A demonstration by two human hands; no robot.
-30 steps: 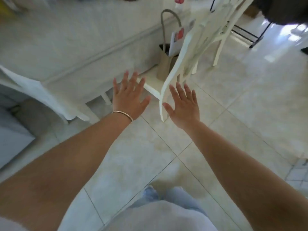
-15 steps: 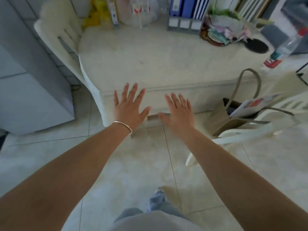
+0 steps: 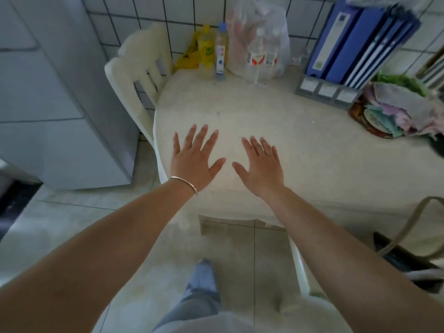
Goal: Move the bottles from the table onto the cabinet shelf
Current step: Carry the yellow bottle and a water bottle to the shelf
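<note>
Several bottles stand at the far edge of the white table [image 3: 276, 121], against the tiled wall: a yellow bottle [image 3: 206, 49], a slim clear bottle with a blue cap [image 3: 221, 52], and two clear bottles with red-and-white labels [image 3: 255, 57] [image 3: 271, 56] in front of a plastic bag. My left hand [image 3: 193, 159], with a bracelet at the wrist, and my right hand [image 3: 263, 167] are stretched out flat over the table's near part, fingers spread, holding nothing. Both are well short of the bottles.
A white chair [image 3: 134, 75] stands at the table's left end, beside a pale grey cabinet [image 3: 60, 111]. Blue binders in a grey holder [image 3: 355, 49] and a bowl of crumpled papers [image 3: 396, 111] fill the table's right side. A brown bag [image 3: 413, 251] sits on the floor at right.
The view has swung from the floor and chair to the table, which is now closer. Both hands, still spread and holding nothing, now hover over the tabletop.
</note>
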